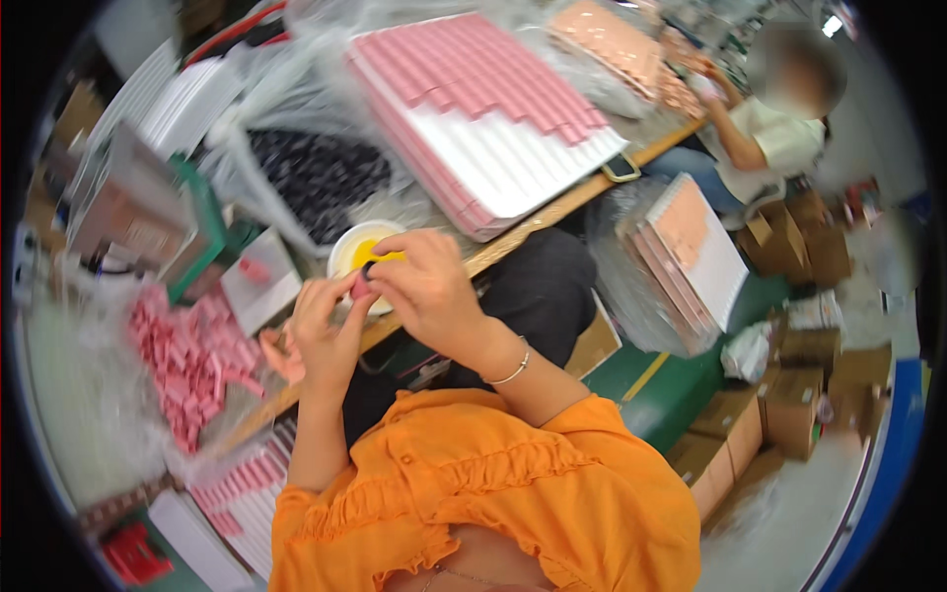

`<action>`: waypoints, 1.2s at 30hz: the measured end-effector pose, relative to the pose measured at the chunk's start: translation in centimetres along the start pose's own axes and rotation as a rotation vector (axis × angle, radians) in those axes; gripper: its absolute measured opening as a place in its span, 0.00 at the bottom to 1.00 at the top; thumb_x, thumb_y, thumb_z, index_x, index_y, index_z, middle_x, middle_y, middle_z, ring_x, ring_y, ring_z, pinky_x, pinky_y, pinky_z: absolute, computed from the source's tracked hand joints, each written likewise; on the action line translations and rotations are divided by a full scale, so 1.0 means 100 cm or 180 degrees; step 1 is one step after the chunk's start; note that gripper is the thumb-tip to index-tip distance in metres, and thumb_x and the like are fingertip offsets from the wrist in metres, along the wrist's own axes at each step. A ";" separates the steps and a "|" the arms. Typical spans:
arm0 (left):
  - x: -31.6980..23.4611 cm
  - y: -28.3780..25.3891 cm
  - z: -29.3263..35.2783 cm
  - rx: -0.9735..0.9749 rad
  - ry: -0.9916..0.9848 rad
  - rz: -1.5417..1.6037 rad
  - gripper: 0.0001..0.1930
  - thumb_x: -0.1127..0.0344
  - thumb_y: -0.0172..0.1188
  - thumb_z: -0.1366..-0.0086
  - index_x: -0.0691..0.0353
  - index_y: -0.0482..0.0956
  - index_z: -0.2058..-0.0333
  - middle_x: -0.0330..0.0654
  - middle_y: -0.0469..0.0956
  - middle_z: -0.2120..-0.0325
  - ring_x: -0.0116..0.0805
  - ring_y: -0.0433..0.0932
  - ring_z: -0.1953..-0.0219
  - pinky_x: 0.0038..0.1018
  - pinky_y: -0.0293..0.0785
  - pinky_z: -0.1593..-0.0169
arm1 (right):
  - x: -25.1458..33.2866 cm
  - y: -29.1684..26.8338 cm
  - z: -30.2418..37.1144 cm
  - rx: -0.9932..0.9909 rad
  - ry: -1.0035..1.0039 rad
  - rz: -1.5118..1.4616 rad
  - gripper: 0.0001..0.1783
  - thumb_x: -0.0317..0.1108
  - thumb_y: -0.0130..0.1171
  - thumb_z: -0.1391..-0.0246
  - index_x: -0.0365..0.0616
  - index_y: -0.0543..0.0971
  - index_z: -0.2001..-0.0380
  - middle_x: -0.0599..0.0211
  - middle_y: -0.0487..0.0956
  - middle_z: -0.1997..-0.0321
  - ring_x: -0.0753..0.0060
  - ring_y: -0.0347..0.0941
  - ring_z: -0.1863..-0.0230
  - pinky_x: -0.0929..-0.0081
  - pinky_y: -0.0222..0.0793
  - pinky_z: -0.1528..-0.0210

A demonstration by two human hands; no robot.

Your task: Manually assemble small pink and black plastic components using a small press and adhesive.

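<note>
Our left hand (321, 321) and right hand (424, 291), fingers closed, grip a small pink tube (360, 287) with a black end (369, 268), white bowl (336, 259) at its twelve o'clock, black pieces (321, 178) at eleven. We judge the tube light, stiff, best pinched by its sides.

Beyond the left hand (330, 321), the bag (321, 84) is thin, glossy clear plastic (creased all over); the pink pieces (180, 365) to its left look smooth; behind the right hand (429, 286), the bracelet (519, 368) is shiny metal; below both, the blouse (493, 469) is matt cloth.
</note>
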State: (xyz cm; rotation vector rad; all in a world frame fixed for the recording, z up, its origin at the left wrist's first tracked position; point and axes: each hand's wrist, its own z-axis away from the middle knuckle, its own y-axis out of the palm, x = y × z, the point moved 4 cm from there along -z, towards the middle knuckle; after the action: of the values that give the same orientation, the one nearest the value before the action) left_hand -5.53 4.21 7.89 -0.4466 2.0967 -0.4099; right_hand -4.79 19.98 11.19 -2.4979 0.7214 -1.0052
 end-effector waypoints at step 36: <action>0.081 -0.030 0.062 0.0363 -0.2206 0.2597 0.19 0.69 0.59 0.32 0.64 0.70 0.45 0.43 0.77 0.56 0.27 0.80 0.62 0.19 0.79 0.62 | -0.091 -0.003 0.065 0.0892 0.1331 0.1199 0.08 0.29 0.65 0.51 0.49 0.82 0.66 0.65 0.74 0.72 0.59 0.75 0.72 0.66 0.71 0.69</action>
State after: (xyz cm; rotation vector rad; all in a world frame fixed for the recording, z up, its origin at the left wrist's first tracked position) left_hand -3.92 -2.91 0.09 0.3175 1.3998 0.1087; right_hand -5.67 26.28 1.95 -1.8409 1.0421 -1.3825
